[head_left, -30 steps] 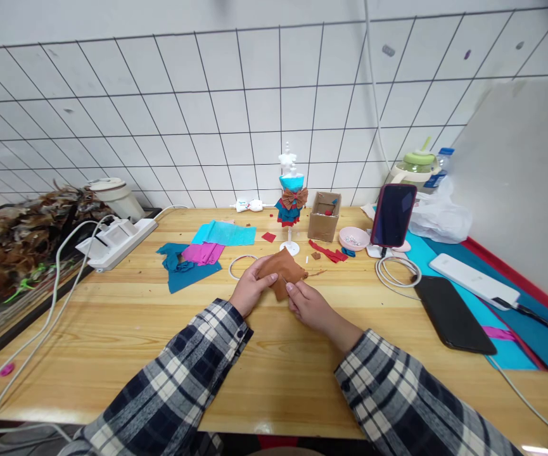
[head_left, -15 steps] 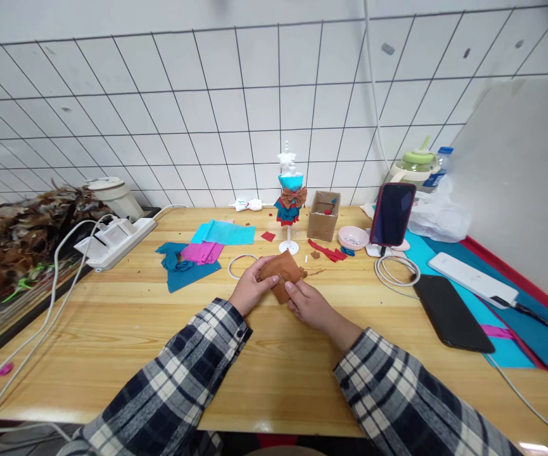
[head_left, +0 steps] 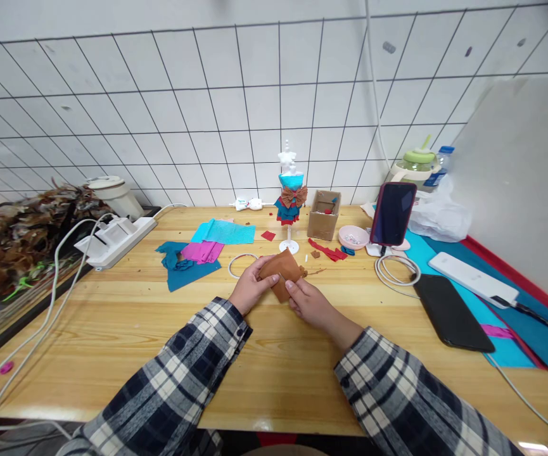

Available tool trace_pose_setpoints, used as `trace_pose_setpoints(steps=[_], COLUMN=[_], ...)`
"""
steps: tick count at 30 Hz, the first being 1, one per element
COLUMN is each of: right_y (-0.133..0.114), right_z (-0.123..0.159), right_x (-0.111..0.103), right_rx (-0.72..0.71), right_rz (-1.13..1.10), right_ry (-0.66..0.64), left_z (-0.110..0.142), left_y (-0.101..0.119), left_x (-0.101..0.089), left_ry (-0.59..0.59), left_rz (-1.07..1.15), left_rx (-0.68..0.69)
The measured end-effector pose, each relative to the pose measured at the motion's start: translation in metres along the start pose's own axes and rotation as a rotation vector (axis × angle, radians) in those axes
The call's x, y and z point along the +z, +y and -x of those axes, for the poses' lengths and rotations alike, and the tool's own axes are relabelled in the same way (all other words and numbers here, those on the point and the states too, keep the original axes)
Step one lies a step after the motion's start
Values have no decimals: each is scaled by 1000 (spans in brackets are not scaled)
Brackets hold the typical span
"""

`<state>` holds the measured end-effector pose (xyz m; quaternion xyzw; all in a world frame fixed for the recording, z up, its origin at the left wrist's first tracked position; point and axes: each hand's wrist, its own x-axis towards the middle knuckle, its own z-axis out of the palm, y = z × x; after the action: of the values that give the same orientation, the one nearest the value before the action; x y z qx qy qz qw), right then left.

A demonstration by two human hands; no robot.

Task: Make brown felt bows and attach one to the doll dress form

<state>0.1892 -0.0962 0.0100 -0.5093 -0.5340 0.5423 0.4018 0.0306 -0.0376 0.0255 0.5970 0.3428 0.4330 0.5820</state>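
My left hand (head_left: 249, 286) pinches the left side of a folded sheet of brown crepe paper (head_left: 283, 267), thumb on top. Against the lower right of the sheet, my right hand (head_left: 312, 304) is closed in a pinch. A thin pointed piece (head_left: 282, 277) sticks out from its fingertips across the paper; its kind is too small to tell. Brown scraps (head_left: 315, 254) lie just beyond that hand. Behind the sheet stands a small white mannequin (head_left: 287, 158) on a round base, dressed in light blue, dark blue and red paper with a brown bow (head_left: 294, 196).
Blue (head_left: 226, 232), pink (head_left: 203, 253) and teal paper (head_left: 192, 278) lie left; red strips (head_left: 328, 251), a cardboard box (head_left: 323, 221) and a pink bowl (head_left: 353, 237) right. A phone (head_left: 394, 212) stands upright. Cables trail from a power strip (head_left: 120, 244).
Almost nothing differs. Both hands keep their grip on the brown paper, and the thin piece at the right fingertips has shifted only very slightly.
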Motion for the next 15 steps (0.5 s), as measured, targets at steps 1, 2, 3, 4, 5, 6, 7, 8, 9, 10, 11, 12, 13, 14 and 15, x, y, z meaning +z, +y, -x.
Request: trace_pose_setpoints(steps=[1, 2, 3, 4, 5, 6, 7, 8, 9, 10, 11, 12, 13, 14, 15], right_y=[0, 0, 1, 2, 3, 4, 5, 6, 6, 6, 6, 6, 5, 5, 4], right_z=[0, 0, 0, 0, -1, -1, -1, -1, -1, -1, -1, -1, -1, -1, -1], right_x=[0, 0, 0, -1, -1, -1, -1, -1, -1, -1, -1, -1, -1, -1, -1], right_rx=[-2, -8, -15, -24, -30, -35, -38, -41, -42, -43, -45, -47, -48, -49, -50], right_rz=[2, 4, 6, 8, 9, 9, 9, 9, 9, 8, 8, 11, 18, 27, 36], right_ry=[0, 0, 1, 3, 4, 6, 8, 7, 5, 3, 1, 0, 1, 5, 10], left_z=[0, 0, 0, 0, -1, -1, -1, -1, -1, -1, -1, -2, -2, -2, -2], left_y=[0, 0, -1, -1, -1, -2, -2, -3, -3, -4, -4, -4, -4, -4, -4], left_x=[0, 0, 0, 0, 0, -1, -1, -2, -2, -3, -3, -4, -4, -5, -5], left_ry=[0, 1, 3, 5, 6, 6, 6, 6, 3, -2, -7, -12, -13, -12, -7], left_rz=[0, 1, 0, -2, -4, -3, 1, 9, 21, 34, 46, 53, 53, 47, 34], left_rx=[1, 3, 5, 7, 7, 6, 4, 1, -3, -6, -7, -9, -10, -12, -14])
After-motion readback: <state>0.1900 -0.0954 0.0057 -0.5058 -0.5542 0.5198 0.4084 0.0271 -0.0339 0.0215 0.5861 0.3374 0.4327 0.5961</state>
